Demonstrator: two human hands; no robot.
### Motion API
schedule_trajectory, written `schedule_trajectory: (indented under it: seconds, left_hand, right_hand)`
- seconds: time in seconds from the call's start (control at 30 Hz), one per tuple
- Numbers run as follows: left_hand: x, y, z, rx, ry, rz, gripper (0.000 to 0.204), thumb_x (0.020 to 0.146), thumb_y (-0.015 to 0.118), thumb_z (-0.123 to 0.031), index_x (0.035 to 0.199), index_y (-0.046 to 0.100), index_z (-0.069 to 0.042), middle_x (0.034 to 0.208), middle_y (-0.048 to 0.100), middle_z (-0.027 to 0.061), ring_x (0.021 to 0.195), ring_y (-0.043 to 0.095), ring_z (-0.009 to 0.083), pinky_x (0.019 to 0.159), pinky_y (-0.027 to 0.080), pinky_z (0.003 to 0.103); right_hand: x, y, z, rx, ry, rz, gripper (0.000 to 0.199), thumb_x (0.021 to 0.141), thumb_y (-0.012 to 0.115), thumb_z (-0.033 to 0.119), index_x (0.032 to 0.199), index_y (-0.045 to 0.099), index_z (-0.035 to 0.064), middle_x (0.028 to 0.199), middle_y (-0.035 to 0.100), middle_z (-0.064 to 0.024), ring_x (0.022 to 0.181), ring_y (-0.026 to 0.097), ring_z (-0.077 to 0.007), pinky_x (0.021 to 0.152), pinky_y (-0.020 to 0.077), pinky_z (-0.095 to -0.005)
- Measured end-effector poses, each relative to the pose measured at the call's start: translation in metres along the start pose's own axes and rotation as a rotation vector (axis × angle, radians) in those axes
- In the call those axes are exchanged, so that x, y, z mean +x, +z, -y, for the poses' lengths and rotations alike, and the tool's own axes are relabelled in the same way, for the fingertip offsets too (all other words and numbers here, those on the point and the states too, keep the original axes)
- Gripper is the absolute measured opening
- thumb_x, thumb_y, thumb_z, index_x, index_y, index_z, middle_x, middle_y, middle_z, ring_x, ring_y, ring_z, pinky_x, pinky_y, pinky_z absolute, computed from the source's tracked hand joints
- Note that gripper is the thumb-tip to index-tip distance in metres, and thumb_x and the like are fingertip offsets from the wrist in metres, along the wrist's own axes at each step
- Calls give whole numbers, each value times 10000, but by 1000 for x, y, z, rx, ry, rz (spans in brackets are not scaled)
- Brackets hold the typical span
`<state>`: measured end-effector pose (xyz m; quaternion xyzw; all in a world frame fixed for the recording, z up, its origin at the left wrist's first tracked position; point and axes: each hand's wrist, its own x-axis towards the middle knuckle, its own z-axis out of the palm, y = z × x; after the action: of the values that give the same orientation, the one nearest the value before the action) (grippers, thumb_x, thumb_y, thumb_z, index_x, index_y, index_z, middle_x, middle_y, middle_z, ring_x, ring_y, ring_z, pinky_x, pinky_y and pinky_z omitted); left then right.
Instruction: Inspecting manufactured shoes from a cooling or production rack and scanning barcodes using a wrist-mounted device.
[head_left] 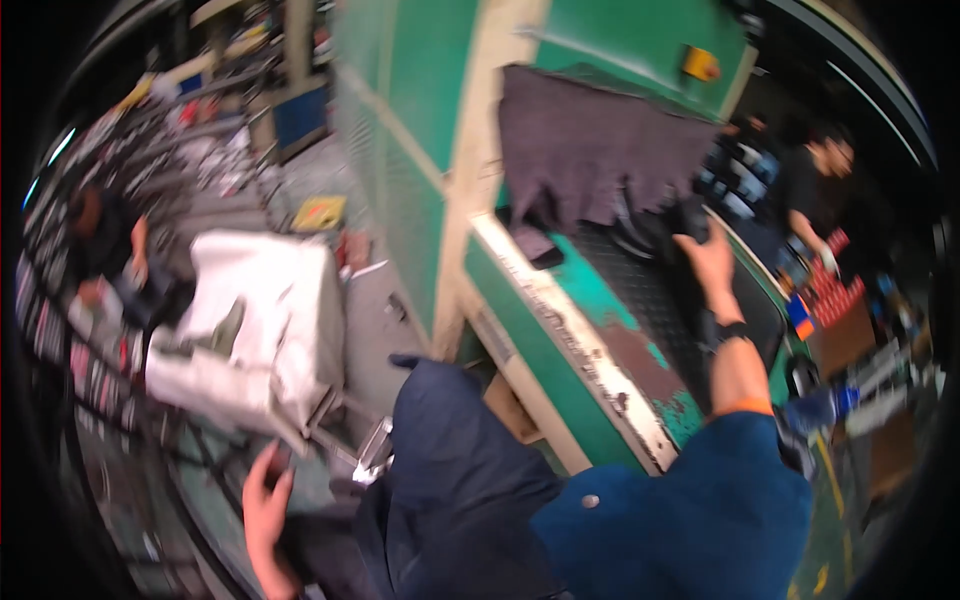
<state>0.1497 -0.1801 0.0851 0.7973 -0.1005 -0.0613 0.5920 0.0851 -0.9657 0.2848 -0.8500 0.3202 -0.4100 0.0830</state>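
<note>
On the right, my right hand [710, 262] reaches over a black ridged conveyor belt [655, 295]. Its thumb and fingers close around a dark object [688, 216], blurred and partly hidden, whose kind I cannot make out. Beside that lies a black curved piece [632, 228], just below a ragged brown flap curtain [610, 140] hanging over the machine's opening. Another small dark piece [537, 246] sits under the curtain's left corner. Low on the left, my left hand [266, 500] hangs empty with loosely bent fingers apart, near a cloth-covered stand.
The green machine housing [405, 110] rises ahead, with a worn cream rail [570, 335] along the belt. A pale cloth-covered stand [275, 310] is at left, with a seated person [105, 240] beyond. Another person [825, 190] works at right near red items [832, 290].
</note>
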Motion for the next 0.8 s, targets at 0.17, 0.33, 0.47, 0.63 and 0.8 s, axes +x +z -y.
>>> schedule_trajectory:
  seconds: [0.17, 0.33, 0.47, 0.63, 0.8]
  left_hand:
    - [47, 74, -108, -258, 290, 235, 874, 904, 702, -148, 1629, 216, -102, 1580, 401, 189, 1366, 515, 318, 1083, 441, 414]
    - [65, 154, -186, -563, 589, 534, 1182, 814, 826, -247, 1653, -4, -177, 1678, 199, 172, 1489, 352, 346, 1140, 401, 472]
    - [40, 181, -163, -301, 551, 237, 1158, 875, 774, -398, 1639, -46, -108, 1674, 99, 262, 1514, 287, 369, 1200, 308, 405]
    - [-31, 179, -36, -1531, -484, 35, 586, 1020, 523, -324, 1543, 409, -84, 1449, 552, 191, 1253, 606, 269, 1082, 485, 418]
    - [-52, 177, 38, -1837, -707, 60, 448, 1012, 500, -392, 1163, 686, -13, 1027, 749, 143, 801, 733, 264, 712, 624, 384]
  right_hand:
    - [15, -39, 79, 974, 91, 170, 773, 896, 756, 319, 1474, 439, -85, 1331, 632, -158, 1180, 638, -254, 1030, 492, -337]
    - [-68, -74, 274, 1425, 276, 320, 719, 1024, 457, 530, 1474, 443, -30, 1415, 572, -144, 1251, 593, -271, 1066, 484, -405]
    - [-174, 18, 335, 1695, 133, 793, 814, 997, 367, 631, 1487, 411, -18, 1510, 485, -212, 1290, 553, -316, 1115, 418, -429]
    - [-317, 155, 312, 1519, 525, 1631, 389, 965, 584, 299, 1134, 671, -40, 1082, 724, -169, 960, 710, -265, 887, 578, -392]
    - [-406, 244, 299, 1234, 1028, 1866, 302, 978, 597, 274, 1009, 699, -8, 934, 744, -128, 838, 723, -259, 799, 602, -402]
